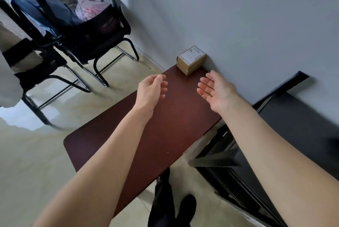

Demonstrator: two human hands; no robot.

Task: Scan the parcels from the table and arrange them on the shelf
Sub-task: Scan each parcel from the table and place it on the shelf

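While both arms reach out over the table, the entries stand as follows.

Parcel: one small brown cardboard parcel (191, 60) with a white printed label on top; it sits at the far corner of the table, against the wall, untouched.

Table: dark reddish-brown table (165, 125) with rounded corners, its long side running along the wall.

Left hand: left hand (151, 90) held above the table's far half, fingers loosely curled inward, holding nothing; near the parcel but apart from it.

Right hand: right hand (216, 90) held above the table close to the wall, palm turned inward, fingers straight and relaxed, grasping nothing; just short of the parcel, not touching it.

Wall: plain grey wall (238, 15) behind the table.

Shelf: black shelf unit (293, 116) to the right of the table, standing against the wall; its contents cannot be made out.

Chairs: two black mesh chairs (82, 17) on the tiled floor to the left, with blue cloth draped on one.

Feet: dark shoes (185, 210) of the person below the table's near edge.
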